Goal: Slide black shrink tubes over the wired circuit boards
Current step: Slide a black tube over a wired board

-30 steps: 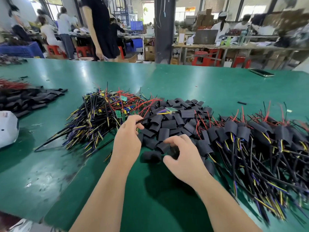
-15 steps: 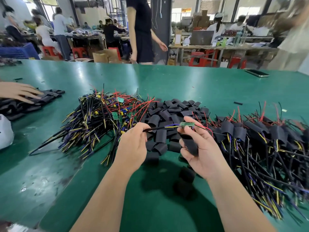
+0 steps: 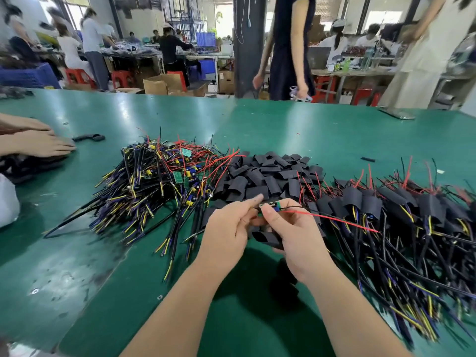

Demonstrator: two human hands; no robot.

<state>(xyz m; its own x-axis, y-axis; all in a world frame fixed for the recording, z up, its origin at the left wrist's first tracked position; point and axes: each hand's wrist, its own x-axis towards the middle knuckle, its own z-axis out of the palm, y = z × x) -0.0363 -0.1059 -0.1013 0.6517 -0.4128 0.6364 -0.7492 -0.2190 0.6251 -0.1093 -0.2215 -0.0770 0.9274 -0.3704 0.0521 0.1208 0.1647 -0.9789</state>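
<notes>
My left hand [image 3: 229, 228] pinches the left end of a small green wired circuit board [image 3: 269, 205] above the table's front middle. My right hand [image 3: 298, 235] presses its thumb on the same board and curls its lower fingers round a black shrink tube [image 3: 265, 238] just beneath it. The board's red wire [image 3: 334, 219] trails off to the right. Bare wired boards lie in a heap [image 3: 164, 181] to the left, loose black tubes [image 3: 268, 176] are piled in the middle, and sleeved boards [image 3: 401, 215] lie to the right.
Another person's hands [image 3: 38, 144] rest on a dark pile at the left edge of the green table [image 3: 309, 130]. A white object [image 3: 7, 202] sits below them. A phone [image 3: 396, 113] lies far right. A person [image 3: 291, 47] stands beyond the table.
My hands have closed together around the board, whose red wire now points right. The tube has moved under the board in my right hand. The standing person has walked right.
</notes>
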